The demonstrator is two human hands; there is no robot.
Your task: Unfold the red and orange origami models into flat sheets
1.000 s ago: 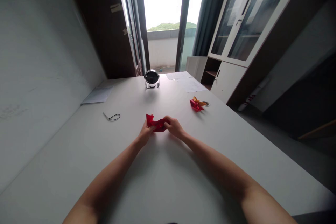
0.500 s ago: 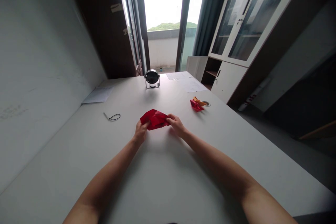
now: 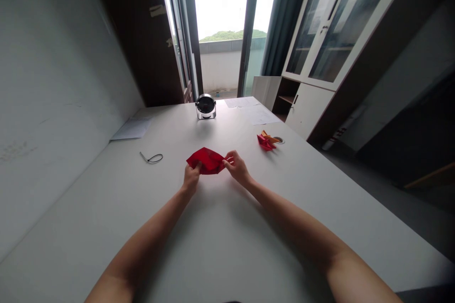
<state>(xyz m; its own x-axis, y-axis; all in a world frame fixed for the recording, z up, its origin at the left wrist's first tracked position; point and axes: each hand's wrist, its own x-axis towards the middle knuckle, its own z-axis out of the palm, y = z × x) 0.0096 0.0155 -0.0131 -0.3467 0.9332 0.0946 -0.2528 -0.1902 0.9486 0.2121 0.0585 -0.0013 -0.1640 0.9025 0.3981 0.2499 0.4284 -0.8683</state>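
The left hand [image 3: 192,173] is grasping the left end of a folded red paper [image 3: 207,160], with the thumb pressing on the near face of it. The right hand [image 3: 235,166] is reaching to the opposite end, and its thumb and forefinger are meeting the right corner; the fingers are small in this view, so I cannot tell whether they are pinching it firmly or only touching. The red paper is staying between the two hands, over the middle of the white table [image 3: 220,241], and it is showing creases and a broad, uneven outline. To the right, well apart from the hands, a red folded piece [image 3: 266,143] and an orange folded piece [image 3: 270,137] are lying together (they are overlapping), just beside a round ring [image 3: 280,140]. On the left side, a thin dark loop [image 3: 155,158] is lying on the table. Farther away, a round metal device [image 3: 206,106] is standing on its bracket, and paper sheets [image 3: 132,129] are resting along the left wall.
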